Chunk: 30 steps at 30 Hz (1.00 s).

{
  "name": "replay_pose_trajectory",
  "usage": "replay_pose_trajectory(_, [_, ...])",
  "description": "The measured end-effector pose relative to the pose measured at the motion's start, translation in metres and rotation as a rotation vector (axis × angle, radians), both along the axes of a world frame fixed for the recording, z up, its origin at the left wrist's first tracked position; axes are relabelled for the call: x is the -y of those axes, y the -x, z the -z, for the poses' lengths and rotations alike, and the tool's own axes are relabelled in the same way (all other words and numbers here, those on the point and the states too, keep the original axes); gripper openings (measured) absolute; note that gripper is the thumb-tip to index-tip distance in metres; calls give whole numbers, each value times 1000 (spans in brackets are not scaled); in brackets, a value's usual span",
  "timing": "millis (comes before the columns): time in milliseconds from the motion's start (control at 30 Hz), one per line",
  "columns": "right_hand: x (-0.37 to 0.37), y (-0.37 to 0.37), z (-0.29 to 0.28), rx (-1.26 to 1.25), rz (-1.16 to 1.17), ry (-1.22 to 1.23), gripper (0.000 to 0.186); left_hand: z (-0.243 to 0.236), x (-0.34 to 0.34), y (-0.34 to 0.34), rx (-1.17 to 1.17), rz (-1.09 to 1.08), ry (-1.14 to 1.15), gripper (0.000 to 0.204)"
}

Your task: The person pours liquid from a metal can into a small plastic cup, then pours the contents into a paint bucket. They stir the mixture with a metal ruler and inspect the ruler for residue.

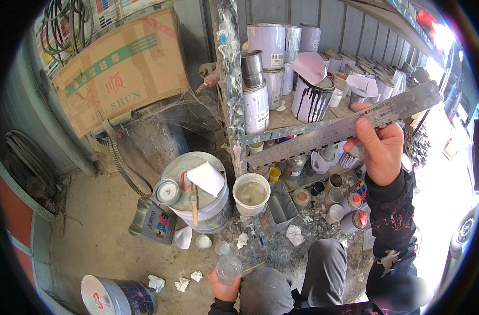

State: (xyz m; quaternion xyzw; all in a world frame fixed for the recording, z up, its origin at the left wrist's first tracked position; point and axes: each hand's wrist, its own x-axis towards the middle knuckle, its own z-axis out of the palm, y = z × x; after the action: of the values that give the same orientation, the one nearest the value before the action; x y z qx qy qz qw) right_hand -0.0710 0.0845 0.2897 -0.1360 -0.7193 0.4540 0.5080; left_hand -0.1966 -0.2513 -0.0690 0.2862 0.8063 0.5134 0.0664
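Raised at the right, my right hand [382, 152] is closed around a long flat metal ruler [323, 132] with printed markings, held slantwise in front of the shelf. Low down by my knee, my left hand [222, 287] grips a clear plastic cup [229, 270], which looks empty or holds something too clear to tell. Ahead of that hand stand two small cups [223, 248] with whitish contents. Farther off is a white tub [251, 210] with cloudy liquid. Beside it, a large drum [175, 167] carries a brush [195, 206], a small can [167, 192] and a white paper cone [206, 178].
Paint cans [265, 46] crowd the metal shelf [286, 131], one streaked with black drips [311, 102]. Below sit a grey metal tray [281, 209] and several cans and cups. A metal tin [153, 220], a bucket [116, 296], crumpled paper [295, 234] and a cardboard box [124, 68] stand around.
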Motion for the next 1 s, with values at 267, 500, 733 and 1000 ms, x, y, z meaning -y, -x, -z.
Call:
replay_pose_trajectory(267, [-3,3,5,14,-10,16,37,5,1,1,-5,-29,-50,69])
replay_pose_trajectory(500, [-24,5,40,-49,-98,180,31,7,3,0,19,-27,-39,69])
replay_pose_trajectory(733, [-62,0,122,-44,18,689,23,1,-2,6,-10,52,-11,71])
replay_pose_trajectory(1000, [-65,-18,160,-120,58,916,22,-1,-10,11,54,37,-114,68])
